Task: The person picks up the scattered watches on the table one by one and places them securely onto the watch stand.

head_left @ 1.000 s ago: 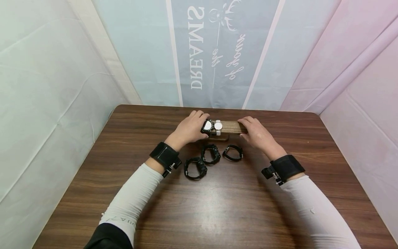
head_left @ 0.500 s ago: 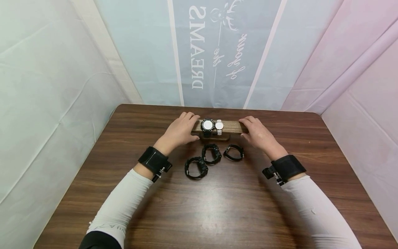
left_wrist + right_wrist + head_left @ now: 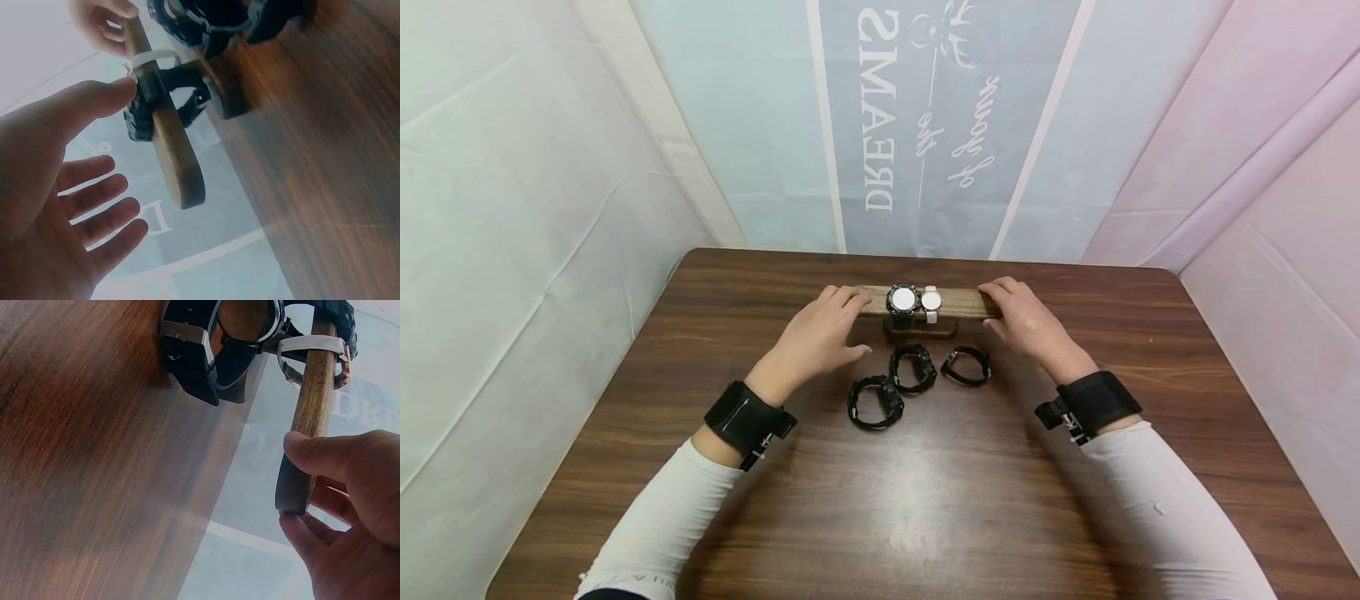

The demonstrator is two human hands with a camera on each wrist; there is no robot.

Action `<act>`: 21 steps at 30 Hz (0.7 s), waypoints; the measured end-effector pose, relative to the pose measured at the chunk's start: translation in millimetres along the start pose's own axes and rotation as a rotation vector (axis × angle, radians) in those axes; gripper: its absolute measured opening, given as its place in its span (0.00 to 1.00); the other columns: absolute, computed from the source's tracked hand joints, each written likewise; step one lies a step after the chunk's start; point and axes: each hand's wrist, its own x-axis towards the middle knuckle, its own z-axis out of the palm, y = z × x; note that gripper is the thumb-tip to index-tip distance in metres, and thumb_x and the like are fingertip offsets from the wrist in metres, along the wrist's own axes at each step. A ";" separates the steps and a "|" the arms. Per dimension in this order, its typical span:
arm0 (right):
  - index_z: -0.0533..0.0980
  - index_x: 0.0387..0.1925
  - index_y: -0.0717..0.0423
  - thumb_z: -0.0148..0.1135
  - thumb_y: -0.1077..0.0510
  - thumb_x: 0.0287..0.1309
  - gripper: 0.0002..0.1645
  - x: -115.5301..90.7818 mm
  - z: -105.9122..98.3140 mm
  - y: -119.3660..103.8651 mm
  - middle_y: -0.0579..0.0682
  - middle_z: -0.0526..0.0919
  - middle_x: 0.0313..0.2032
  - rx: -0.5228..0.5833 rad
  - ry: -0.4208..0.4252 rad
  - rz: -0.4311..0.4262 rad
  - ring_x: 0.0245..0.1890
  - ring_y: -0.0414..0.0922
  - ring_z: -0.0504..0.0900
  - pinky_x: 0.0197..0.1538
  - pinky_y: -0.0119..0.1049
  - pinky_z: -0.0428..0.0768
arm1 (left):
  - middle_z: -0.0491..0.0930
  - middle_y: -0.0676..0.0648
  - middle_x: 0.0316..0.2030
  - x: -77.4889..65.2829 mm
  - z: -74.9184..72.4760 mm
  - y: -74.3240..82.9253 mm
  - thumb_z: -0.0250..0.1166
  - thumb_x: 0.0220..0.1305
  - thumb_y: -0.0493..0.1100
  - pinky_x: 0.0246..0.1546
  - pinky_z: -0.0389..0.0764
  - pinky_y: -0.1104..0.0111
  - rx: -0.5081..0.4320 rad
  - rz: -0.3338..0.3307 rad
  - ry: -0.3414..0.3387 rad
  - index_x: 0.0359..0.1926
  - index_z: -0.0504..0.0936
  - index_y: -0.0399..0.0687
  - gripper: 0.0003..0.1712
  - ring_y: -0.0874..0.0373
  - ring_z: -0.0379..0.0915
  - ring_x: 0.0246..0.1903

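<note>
A wooden watch stand (image 3: 961, 304) with a raised bar stands near the back of the table. Strapped round its bar are a chunky black watch (image 3: 902, 298) and, just right of it, a slimmer white watch (image 3: 931, 301). My right hand (image 3: 1030, 325) holds the bar's right end, thumb in front and fingers behind; the right wrist view shows this grip on the bar (image 3: 312, 406). At the other end my left hand (image 3: 814, 337) is spread beside the bar, thumb apart from the fingers. In the left wrist view its palm holds nothing, off the bar's rounded end (image 3: 181, 169).
Three black-strapped watches lie on their sides before the stand: one at front left (image 3: 876, 403), one close behind it (image 3: 913, 369), one to the right (image 3: 967, 367). A printed cloth (image 3: 955, 225) hangs behind the table's back edge.
My left hand has let go of the black watch on the bar and drawn back to the left, its fingers opening. The right hand keeps its hold on the bar's end.
</note>
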 end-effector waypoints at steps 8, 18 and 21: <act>0.65 0.60 0.63 0.64 0.61 0.53 0.33 1.2 0.0 -0.6 0.61 0.67 0.55 -0.002 -0.009 -0.001 0.56 0.58 0.65 0.55 0.52 0.71 | 0.71 0.44 0.52 -16.7 -1.6 15.6 0.65 0.51 0.61 0.45 0.77 0.61 0.002 0.034 0.051 0.60 0.68 0.42 0.41 0.50 0.65 0.50; 0.65 0.60 0.63 0.64 0.61 0.53 0.33 1.2 -0.8 -1.6 0.61 0.67 0.55 -0.005 -0.015 0.008 0.56 0.58 0.65 0.55 0.52 0.70 | 0.71 0.47 0.49 -30.9 4.9 32.6 0.63 0.52 0.62 0.42 0.76 0.66 -0.020 0.043 0.026 0.57 0.70 0.43 0.38 0.55 0.65 0.46; 0.65 0.60 0.63 0.64 0.62 0.53 0.33 1.1 -1.0 -1.5 0.61 0.67 0.55 -0.007 -0.015 0.010 0.56 0.58 0.65 0.55 0.52 0.70 | 0.71 0.46 0.50 -33.9 8.4 36.7 0.62 0.53 0.63 0.44 0.76 0.66 -0.025 0.038 0.008 0.57 0.70 0.43 0.38 0.54 0.65 0.47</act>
